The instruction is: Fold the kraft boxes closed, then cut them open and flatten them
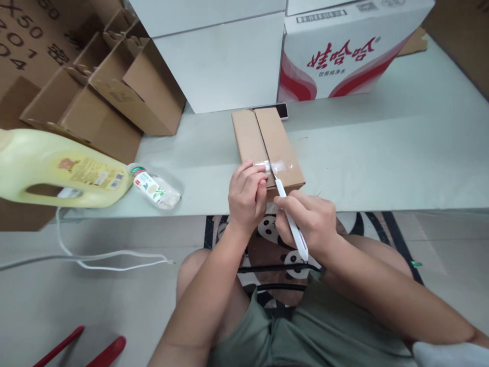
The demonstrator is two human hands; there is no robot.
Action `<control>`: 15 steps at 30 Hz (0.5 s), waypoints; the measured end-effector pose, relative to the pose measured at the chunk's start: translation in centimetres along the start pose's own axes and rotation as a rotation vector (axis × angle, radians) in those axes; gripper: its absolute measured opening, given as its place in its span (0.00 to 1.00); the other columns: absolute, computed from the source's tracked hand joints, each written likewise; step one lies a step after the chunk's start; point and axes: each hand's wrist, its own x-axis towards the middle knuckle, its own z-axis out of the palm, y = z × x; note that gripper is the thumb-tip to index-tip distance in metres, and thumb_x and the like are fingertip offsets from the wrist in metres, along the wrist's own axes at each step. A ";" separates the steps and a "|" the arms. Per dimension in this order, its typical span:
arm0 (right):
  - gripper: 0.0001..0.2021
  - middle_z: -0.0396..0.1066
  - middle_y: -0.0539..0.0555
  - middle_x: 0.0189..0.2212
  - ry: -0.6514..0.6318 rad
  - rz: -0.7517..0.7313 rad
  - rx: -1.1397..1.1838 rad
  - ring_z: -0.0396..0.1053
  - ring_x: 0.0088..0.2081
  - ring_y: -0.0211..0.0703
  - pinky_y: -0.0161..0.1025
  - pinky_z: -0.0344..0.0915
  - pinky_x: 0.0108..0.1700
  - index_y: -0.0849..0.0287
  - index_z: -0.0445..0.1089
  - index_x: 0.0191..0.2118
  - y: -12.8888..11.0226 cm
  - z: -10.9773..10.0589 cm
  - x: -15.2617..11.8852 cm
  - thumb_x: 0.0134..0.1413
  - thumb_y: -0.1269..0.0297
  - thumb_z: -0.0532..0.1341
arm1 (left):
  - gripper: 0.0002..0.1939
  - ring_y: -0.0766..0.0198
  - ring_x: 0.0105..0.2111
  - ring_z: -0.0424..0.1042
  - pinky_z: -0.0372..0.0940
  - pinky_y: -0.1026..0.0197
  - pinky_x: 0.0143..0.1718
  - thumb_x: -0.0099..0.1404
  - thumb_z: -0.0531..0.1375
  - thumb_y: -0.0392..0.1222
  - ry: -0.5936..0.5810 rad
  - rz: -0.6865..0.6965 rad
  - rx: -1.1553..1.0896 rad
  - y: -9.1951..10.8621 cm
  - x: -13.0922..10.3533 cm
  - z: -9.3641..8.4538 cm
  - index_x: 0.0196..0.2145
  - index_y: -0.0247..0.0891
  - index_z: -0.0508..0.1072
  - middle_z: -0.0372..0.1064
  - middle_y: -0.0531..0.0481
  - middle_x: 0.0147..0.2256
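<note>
A small brown cardboard box lies on the table near its front edge, with a strip of clear tape across the seam of its top flaps. My left hand grips the box's near left corner, fingers over the top and thumb at the front side. In my right hand is a white utility knife, held like a pen. Its tip meets the seam at the near end of the box, by the tape. A dark-screened phone-like device is partly hidden behind the box.
The pale table holds white cartons and a red-and-white carton at the back. Brown open boxes stand at left, near a yellow jug and a clear bottle. A white cable hangs below.
</note>
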 end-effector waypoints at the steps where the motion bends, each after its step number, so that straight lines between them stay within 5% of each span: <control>1: 0.09 0.63 0.46 0.19 0.008 -0.006 -0.009 0.57 0.20 0.33 0.35 0.49 0.24 0.58 0.70 0.27 0.0 0.2 0.0 0.56 0.72 0.56 | 0.10 0.57 0.54 0.72 0.68 0.47 0.59 0.74 0.50 0.37 0.002 -0.005 0.000 0.0 0.0 0.1 0.42 0.39 0.72 0.77 0.46 0.44; 8: 0.09 0.68 0.47 0.21 0.040 0.039 -0.057 0.58 0.21 0.33 0.34 0.48 0.23 0.58 0.71 0.29 -0.3 1.5 0.5 0.58 0.71 0.56 | 0.09 0.58 0.53 0.73 0.68 0.47 0.59 0.74 0.51 0.37 0.021 -0.014 -0.020 0.1 -0.2 0.0 0.41 0.40 0.71 0.77 0.47 0.44; 15: 0.08 0.63 0.46 0.19 0.007 -0.041 0.023 0.58 0.20 0.33 0.34 0.51 0.25 0.57 0.71 0.29 -0.1 0.4 -0.4 0.56 0.72 0.57 | 0.09 0.59 0.52 0.73 0.68 0.47 0.60 0.74 0.50 0.34 -0.012 -0.012 0.005 -0.1 -0.2 -0.2 0.42 0.39 0.70 0.76 0.45 0.44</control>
